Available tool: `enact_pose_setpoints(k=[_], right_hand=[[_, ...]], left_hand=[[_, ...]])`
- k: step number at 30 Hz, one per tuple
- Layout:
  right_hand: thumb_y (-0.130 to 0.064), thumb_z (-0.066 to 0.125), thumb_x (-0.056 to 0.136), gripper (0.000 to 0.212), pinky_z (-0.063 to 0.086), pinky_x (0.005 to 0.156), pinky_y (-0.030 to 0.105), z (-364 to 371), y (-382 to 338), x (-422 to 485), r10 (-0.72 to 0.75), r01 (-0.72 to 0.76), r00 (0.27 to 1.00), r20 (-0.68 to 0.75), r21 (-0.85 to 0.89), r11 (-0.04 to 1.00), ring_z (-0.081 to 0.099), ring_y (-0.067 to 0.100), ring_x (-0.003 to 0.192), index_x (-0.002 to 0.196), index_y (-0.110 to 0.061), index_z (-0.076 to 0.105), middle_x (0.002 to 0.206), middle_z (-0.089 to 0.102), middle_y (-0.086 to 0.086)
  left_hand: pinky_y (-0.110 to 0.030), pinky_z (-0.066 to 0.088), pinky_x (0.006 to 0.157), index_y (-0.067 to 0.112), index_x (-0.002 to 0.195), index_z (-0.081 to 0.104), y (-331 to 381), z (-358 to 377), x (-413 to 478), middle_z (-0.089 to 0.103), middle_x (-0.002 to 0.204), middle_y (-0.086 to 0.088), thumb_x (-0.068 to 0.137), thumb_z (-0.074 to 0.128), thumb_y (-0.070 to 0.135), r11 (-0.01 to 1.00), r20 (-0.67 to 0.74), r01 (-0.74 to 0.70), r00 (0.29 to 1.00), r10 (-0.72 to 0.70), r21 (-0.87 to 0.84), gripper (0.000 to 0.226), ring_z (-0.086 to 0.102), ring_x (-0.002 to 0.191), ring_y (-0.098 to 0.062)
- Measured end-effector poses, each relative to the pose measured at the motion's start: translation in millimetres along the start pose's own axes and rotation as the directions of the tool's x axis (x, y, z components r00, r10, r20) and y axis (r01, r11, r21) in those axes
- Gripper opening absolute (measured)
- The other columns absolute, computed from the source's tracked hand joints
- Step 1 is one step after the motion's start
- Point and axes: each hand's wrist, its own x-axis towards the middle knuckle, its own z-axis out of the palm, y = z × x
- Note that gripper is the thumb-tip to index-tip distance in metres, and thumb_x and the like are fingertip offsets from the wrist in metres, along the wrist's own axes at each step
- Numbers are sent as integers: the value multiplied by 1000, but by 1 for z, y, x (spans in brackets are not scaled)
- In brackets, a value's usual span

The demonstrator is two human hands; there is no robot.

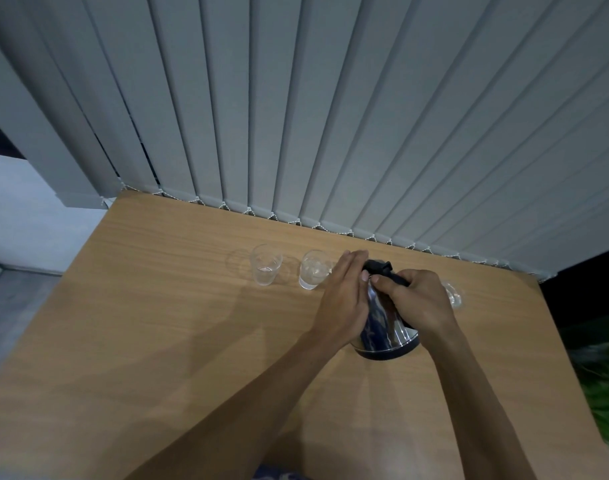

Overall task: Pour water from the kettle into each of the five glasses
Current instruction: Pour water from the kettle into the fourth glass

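Kettle (382, 323) is tipped forward, handle gripped by right hand (417, 299), steadied by flat left hand (344, 299); pouring is judged under way behind it; next, a neighbouring glass (311, 270).

A light wooden table (178, 323) with a visible grain fills the lower part of the view. Behind its far edge, grey vertical blinds (330, 116) are hung, linked along the bottom by a white bead chain (298, 221). A pale wall (22, 216) is seen at the left, and blurred green foliage (604, 393) at the right edge.
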Motion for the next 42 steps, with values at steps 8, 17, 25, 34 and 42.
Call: enact_pose_setpoints(k=[8,17,25,34,42], right_hand=[[-35,80,81,33,45,59,34,1,1,1,-9,9,1000,0,31,999,62,22,55,61,-12,67,51,64,1],[-37,80,80,37,49,60,36,6,11,-1,-2,4,1000,-24,89,996,66,25,59,70,-3,71,65,73,15],[-37,83,76,26,48,57,29,12,34,-13,75,-58,996,-50,278,959,66,6,48,59,-19,74,53,72,-5],[-33,84,70,29,48,58,28,11,59,-36,88,13,985,-149,567,823,59,9,54,65,-7,72,58,66,-1],[-23,77,72,32,40,49,21,6,58,-41,35,153,970,-242,711,686,44,13,53,56,-4,57,58,48,4]], left_hand=[[-25,22,118,10,145,37,1,-2,1,39,151,-7,105,31,22,1000,6,-5,1000,5,-11,42,27,146,-19],[-30,22,119,11,144,37,-1,-2,-1,38,151,-7,105,32,20,1000,35,-15,999,15,3,41,22,148,-20],[-23,9,121,7,146,35,4,0,-10,36,154,-9,104,32,16,994,96,-67,994,59,84,42,15,150,-20],[-33,15,124,2,143,39,31,2,-22,37,153,-9,102,37,10,960,97,-238,969,226,144,42,15,150,-20],[-38,23,121,0,138,46,65,-5,-22,45,148,-12,100,40,11,893,42,-371,927,373,254,40,23,148,-23]])
